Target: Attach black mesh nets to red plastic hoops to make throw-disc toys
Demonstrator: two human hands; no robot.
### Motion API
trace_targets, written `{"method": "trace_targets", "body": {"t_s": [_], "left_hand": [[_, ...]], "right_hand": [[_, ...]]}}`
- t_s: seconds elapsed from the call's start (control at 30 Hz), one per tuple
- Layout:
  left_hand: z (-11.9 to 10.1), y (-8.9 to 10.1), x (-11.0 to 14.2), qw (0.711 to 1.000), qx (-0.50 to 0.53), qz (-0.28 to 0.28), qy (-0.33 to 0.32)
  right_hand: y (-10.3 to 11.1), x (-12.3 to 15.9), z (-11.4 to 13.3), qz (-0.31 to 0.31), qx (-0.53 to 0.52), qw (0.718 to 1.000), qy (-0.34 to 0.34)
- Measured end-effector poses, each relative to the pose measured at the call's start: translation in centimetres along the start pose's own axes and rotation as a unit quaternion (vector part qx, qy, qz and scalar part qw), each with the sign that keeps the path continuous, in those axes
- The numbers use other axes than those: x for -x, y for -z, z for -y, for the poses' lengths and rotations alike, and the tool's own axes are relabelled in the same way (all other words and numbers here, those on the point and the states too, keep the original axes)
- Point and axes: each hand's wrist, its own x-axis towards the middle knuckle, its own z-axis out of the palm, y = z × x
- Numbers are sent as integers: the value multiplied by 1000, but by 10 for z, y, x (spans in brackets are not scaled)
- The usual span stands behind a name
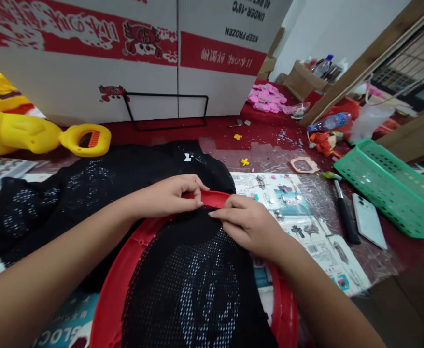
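A large red plastic ring (116, 285) lies in front of me, with black mesh fabric (183, 275) across its opening. At the far rim my left hand (174, 195) pinches the fabric's top edge, thumb and fingers closed on it. Just right of it, my right hand (250, 224) has its thumb and fingertips closed on the same edge. The two hands are a little apart. More black fabric (89, 186) with mesh patches spreads behind the ring to the left. Patterned printed sheets (317, 237) lie under and beside the ring.
A big white and red carton (89, 72) stands behind a black wire frame (166, 128). Yellow plastic parts (23, 133) sit at left. To the right are a green basket (393, 188), a phone (369, 220), a black-handled tool (346, 215) and pink pieces (266, 98).
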Motion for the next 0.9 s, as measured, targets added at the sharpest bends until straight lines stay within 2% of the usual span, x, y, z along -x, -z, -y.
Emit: {"method": "trace_targets", "body": {"t_s": [0.37, 0.77, 0.9], "left_hand": [[3, -4, -5, 998, -44, -30, -13], [2, -8, -6, 995, -80, -58, -17], [2, -9, -5, 994, -90, -66, -22]], "right_hand": [[-13, 2, 0, -16, 92, 996, 7], [-15, -1, 3, -11, 116, 993, -14], [-8, 0, 4, 9, 67, 996, -63]]}}
